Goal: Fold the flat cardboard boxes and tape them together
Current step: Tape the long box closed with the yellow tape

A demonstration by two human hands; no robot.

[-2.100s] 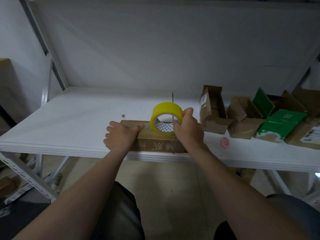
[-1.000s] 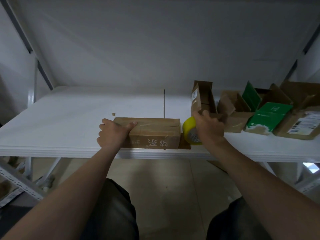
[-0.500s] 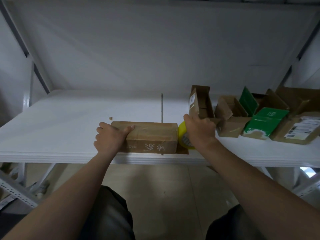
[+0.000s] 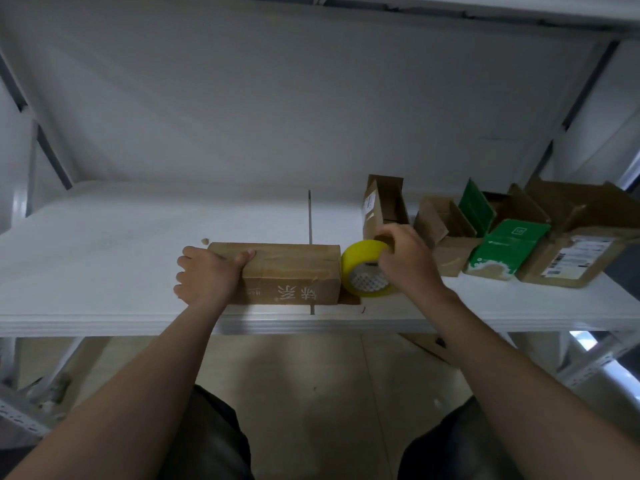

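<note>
Folded box [image 4: 291,271] is set at the worktop [image 4: 104,265] front edge and clamped at its left end by the left grip [image 4: 204,277], so sliding is prevented. Yellow tape roll [image 4: 363,271] is clasped by the right grip [image 4: 405,258] against the box's right end, likely for taping that end.

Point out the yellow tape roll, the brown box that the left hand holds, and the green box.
yellow tape roll [image 4: 358,251], head view, on its yellow outer band.
brown box [image 4: 294,261], head view, on its top face.
green box [image 4: 512,242], head view, on its top panel.
</note>
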